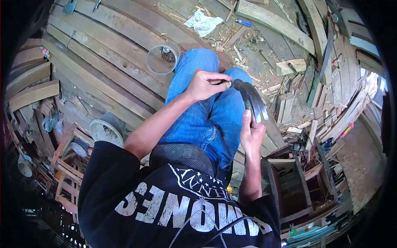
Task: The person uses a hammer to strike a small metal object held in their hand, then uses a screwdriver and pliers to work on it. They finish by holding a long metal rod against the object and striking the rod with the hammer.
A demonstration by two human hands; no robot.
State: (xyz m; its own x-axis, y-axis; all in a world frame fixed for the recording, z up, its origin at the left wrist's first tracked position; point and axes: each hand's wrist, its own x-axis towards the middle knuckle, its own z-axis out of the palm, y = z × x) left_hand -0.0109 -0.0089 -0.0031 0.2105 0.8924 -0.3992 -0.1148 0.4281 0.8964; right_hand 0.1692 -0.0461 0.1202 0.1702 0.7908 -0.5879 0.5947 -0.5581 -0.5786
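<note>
I sit on wooden planks in blue jeans (206, 111) and a black printed shirt. A dark, curved metal blade (253, 99) is held over my right knee. My right hand (252, 134) grips its lower end, thumb lying along the flat. My left hand (206, 84) is closed at the blade's upper end, pinching a small pale object (226, 84) against it. What that object is cannot be made out.
A clear plastic tub (163, 58) stands beyond my left knee and a white bucket (106, 130) by my left elbow. A crumpled white rag (202, 22), a blue pen-like item (244, 22), a wood block (291, 66) and offcuts lie ahead. Wooden frames (289, 182) stand at right.
</note>
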